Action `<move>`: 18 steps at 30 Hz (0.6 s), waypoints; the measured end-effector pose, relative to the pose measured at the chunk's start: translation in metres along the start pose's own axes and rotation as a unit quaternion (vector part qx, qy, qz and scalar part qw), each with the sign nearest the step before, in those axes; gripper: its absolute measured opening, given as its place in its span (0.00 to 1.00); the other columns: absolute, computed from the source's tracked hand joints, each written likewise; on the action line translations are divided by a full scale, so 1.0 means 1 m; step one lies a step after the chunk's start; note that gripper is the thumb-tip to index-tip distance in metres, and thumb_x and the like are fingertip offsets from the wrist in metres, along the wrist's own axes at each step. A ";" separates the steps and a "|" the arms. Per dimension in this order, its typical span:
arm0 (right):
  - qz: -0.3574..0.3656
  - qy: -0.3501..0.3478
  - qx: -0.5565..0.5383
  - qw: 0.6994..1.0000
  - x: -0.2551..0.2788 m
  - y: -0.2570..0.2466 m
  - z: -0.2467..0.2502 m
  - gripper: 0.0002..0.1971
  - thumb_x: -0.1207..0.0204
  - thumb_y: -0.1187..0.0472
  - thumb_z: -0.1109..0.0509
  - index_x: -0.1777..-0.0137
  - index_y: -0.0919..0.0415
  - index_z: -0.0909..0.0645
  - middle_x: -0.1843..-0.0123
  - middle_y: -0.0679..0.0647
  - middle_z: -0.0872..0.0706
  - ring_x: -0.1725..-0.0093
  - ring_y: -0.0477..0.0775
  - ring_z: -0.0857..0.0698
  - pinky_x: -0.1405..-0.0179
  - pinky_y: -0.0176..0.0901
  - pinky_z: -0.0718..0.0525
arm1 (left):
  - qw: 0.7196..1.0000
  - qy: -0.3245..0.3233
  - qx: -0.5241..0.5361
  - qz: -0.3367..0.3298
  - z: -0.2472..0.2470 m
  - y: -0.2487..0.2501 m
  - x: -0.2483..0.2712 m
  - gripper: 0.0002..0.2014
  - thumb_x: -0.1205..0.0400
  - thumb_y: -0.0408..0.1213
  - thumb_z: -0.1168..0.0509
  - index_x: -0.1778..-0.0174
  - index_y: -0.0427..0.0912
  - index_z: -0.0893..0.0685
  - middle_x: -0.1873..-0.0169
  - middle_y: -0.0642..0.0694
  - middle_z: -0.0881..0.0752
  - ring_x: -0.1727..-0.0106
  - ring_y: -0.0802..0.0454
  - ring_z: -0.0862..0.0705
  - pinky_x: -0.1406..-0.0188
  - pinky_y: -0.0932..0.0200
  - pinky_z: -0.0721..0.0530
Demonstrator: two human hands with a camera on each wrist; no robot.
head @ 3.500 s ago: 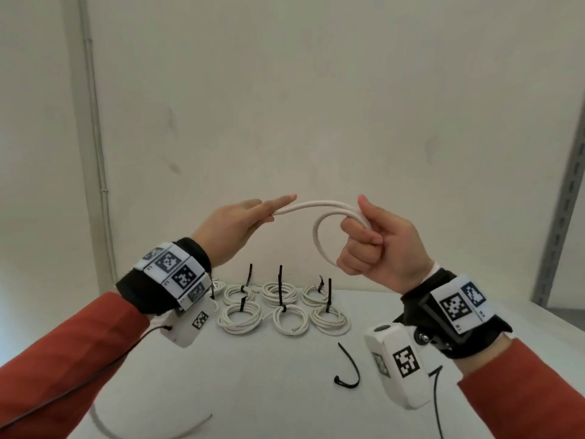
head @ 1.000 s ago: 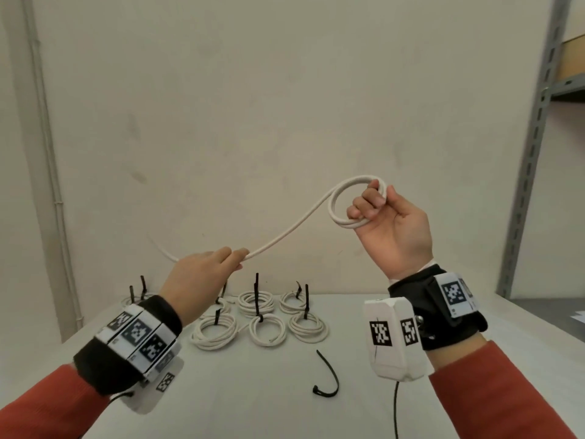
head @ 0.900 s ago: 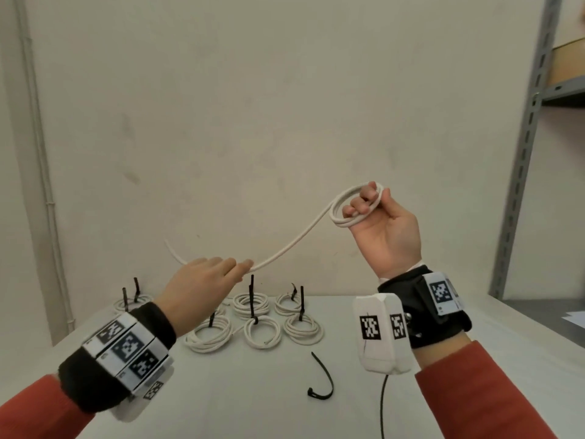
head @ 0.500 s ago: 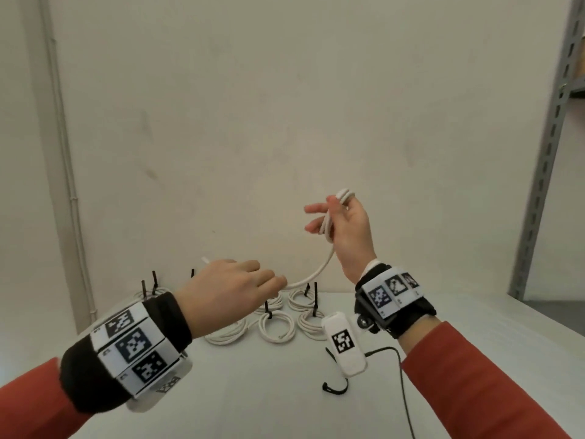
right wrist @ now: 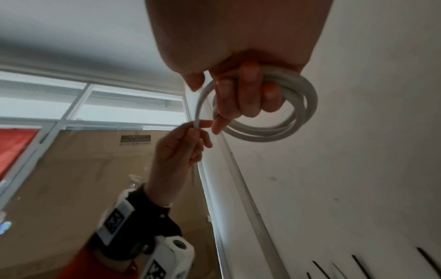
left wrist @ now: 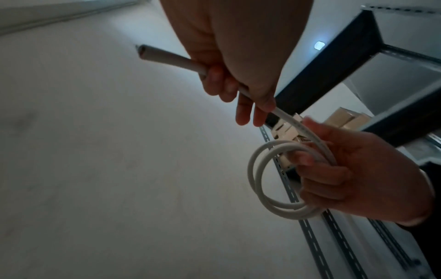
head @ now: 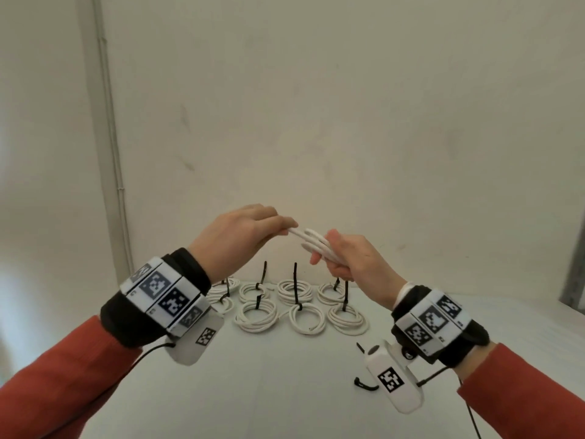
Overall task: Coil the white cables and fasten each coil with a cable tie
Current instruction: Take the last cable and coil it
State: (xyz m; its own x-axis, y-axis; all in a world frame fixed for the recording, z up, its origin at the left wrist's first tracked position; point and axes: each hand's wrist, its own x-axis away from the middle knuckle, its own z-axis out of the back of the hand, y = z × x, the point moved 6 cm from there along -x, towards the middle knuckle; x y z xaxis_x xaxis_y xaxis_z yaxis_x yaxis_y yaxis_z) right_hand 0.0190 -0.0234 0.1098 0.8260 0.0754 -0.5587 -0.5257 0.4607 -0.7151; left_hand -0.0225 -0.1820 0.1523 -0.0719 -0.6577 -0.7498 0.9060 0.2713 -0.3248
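Nearest, on the desk (head: pixel 285 400), just beside the right wrist: a loose black cable tie (head: pixel 367 387), curved, untouched.

Above it, held in the air well clear of the desk: the white cable (head: pixel 316 245), already wound into two or so loops. Clamped in the right hand (head: pixel 354 261), fingers (right wrist: pixel 248 94) curled through the loops and closed tight on the bundle. Coil seen almost edge-on from the head view, open side of the loops facing the left hand.

Just to the left, nearly touching: the left hand (head: pixel 240 236), pinching the free tail (left wrist: pixel 167 56) between thumb and fingertips, the remaining fingers curled loosely along it. Only a short straight run of cable between the two hands, long axis left to right, sloping slightly down into the right fist. Cut end poking out behind the left palm, pointing away from the coil.

By judgement: coiling nearly done, only this short tail left to lay in. Next, probably: sweep the tail round in the same sense as the loops and trap it under the right fingers. Tail to the left of the coil, so a job for the left hand, with the right merely holding. Tie nearer the right hand, yet that hand full. Risk of loops springing open on any slackened grip.

Farther back on the desk: finished coils (head: pixel 256 316) in rows, each cinched with a black tie, tails upright. Beyond, a plain wall (head: pixel 348 122).
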 end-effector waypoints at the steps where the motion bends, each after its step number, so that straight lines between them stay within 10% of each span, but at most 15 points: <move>1: 0.000 0.007 -0.011 1.000 0.001 -0.004 0.000 0.30 0.16 0.45 0.51 0.61 0.67 0.17 0.79 0.43 0.34 0.79 0.43 0.36 0.77 0.31 0.36 | 1.000 0.011 0.026 0.014 -0.002 -0.003 0.000 0.17 0.16 0.43 0.44 0.43 0.38 0.13 0.60 0.45 0.14 0.61 0.46 0.17 0.65 0.54 0.17; 10: -0.057 0.106 -0.141 0.983 0.001 -0.020 0.004 0.29 0.13 0.49 0.49 0.75 0.62 0.27 0.86 0.46 0.37 0.85 0.45 0.42 0.82 0.34 0.44 | 0.947 0.113 0.230 0.196 -0.023 -0.001 0.010 0.14 0.17 0.48 0.45 0.43 0.56 0.16 0.63 0.66 0.16 0.57 0.59 0.20 0.53 0.65 0.24; 15: -0.090 0.189 -0.218 0.953 -0.001 -0.015 0.000 0.27 0.14 0.52 0.47 0.76 0.60 0.31 0.85 0.47 0.40 0.84 0.47 0.44 0.82 0.36 0.46 | 0.846 0.183 0.405 0.295 -0.044 0.013 0.008 0.13 0.12 0.35 0.48 0.46 0.48 0.17 0.64 0.56 0.16 0.57 0.60 0.19 0.51 0.65 0.24; 18: -0.084 0.244 -0.226 0.939 0.000 -0.012 -0.002 0.26 0.13 0.51 0.49 0.74 0.59 0.30 0.84 0.46 0.39 0.82 0.46 0.42 0.81 0.38 0.42 | 0.734 0.214 0.539 0.354 -0.058 0.017 0.006 0.16 0.11 0.35 0.51 0.50 0.41 0.17 0.70 0.54 0.21 0.63 0.58 0.22 0.51 0.61 0.25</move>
State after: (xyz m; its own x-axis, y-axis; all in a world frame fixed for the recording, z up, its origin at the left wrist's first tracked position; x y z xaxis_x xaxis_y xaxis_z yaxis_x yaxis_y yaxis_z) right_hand 0.0248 -0.0305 0.1179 0.7716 -0.4297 -0.4690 -0.5194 -0.0001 -0.8545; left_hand -0.0321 -0.1406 0.1091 0.6602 -0.2768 -0.6982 0.5668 -0.4262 0.7050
